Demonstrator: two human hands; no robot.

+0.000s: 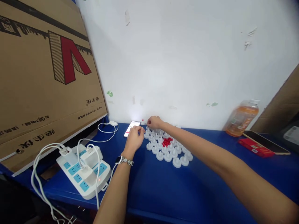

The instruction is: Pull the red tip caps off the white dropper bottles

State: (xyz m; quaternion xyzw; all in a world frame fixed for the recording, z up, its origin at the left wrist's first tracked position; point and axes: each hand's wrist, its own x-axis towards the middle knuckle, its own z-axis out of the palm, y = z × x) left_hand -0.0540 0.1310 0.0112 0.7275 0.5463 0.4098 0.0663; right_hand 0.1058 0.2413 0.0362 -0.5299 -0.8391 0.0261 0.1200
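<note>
Right hand (pixel 154 122) and left hand (pixel 135 137) curl loosely mid-frame; whether either grips anything, I cannot tell; white plastic pieces (pixel 160 156) spread just below centre around small red parts (pixel 167 142); a phone (pixel 129 129) lies left of centre on the blue tabletop (pixel 151 189).

White translucent pieces (pixel 164 150) clustered around a small red heap (pixel 167 142) on a blue tabletop (pixel 154 183).
Each white piece has a round, disc-like base with a narrower stem on top; those at the near edge stand upright, stems up, packed close together, many apparently touching, in loose rows, while the far part of the group is partly hidden; the red bits, too small to make out singly, lie piled among them, ringed by white bases; just beyond the cluster's far left corner, a separate pale piece (pixel 143 123) shows a tiny red spot above it.
</note>
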